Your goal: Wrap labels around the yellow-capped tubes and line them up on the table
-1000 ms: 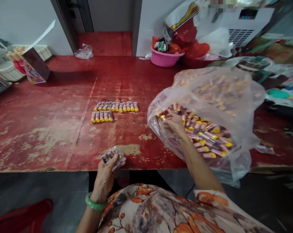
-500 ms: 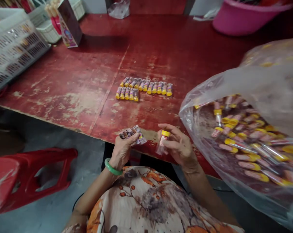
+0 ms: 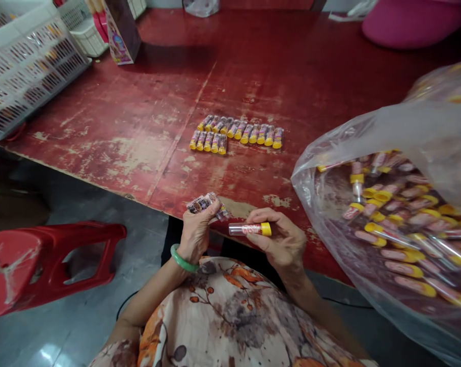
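Tube (image 3: 249,229) is sitting between my two hands, by the near table edge: slim, see-through, pinkish-red markings inside or on the wall, yellow cap. It's lying close to level, long axis running crosswise from hand to hand, clear rounded end pointing at my left hand (image 3: 198,228), cap pointing at my right hand (image 3: 283,242). Right thumb and fingers are pinching it around the capped half. Left hand is pinching printed slips (image 3: 200,205), thumb pressing on top. I'm seeing two rows of filled tubes (image 3: 247,133) lying on the red table (image 3: 138,112), beyond both hands. Plastic bag (image 3: 352,130) is standing open right of my right hand, showing many yellow-capped tubes (image 3: 403,269).
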`<state>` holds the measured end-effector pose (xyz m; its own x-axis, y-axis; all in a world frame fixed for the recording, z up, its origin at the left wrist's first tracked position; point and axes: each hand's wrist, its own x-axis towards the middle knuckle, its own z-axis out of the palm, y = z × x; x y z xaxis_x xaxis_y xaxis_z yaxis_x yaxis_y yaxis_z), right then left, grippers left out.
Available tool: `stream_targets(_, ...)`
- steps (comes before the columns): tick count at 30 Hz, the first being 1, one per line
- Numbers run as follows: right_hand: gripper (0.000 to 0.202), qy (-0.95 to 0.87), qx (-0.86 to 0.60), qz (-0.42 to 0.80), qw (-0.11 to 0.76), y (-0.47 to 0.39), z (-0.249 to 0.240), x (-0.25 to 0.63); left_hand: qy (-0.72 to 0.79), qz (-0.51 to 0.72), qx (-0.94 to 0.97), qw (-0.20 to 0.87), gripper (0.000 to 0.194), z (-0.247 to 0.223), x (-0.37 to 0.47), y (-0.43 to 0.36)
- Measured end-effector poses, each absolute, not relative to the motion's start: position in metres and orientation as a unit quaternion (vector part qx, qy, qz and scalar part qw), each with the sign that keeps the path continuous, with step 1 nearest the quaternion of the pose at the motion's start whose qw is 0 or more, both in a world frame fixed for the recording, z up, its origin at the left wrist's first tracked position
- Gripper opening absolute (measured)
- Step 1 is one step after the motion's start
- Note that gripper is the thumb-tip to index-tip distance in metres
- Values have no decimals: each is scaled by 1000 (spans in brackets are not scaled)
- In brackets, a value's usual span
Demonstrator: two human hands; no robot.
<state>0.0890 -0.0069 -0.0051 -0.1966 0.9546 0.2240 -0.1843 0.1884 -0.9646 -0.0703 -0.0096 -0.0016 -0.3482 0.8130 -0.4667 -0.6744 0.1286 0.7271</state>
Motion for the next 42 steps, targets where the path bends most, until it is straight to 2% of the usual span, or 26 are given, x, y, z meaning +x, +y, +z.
stream_targets(7,23,-592,-338,465,566,-9,-4,82,487,634,31,600,37,-1,-70,-9)
stream_targets(19,42,-751,-365,124,536,-23,-19,67,484,623,48,613,40,2,-71,-20)
stream_targets(25,46,-768,-369,15,524,-19,-31,52,475,622,68,619,39,7,-70,-24)
stream_targets(28,43,-785,-346,41,512,-11,-24,52,472,610,72,632,37,6,-72,-26)
stream_targets(32,41,-814,-281,253,441,-2,-6,66,448,617,72,643,36,3,-81,-24)
stream_targets(34,39,-798,-284,296,442,-1,0,72,437,613,87,653,34,3,-85,-23)
stream_targets(42,39,-760,-300,199,541,-8,5,62,385,593,140,693,35,12,-75,-30)
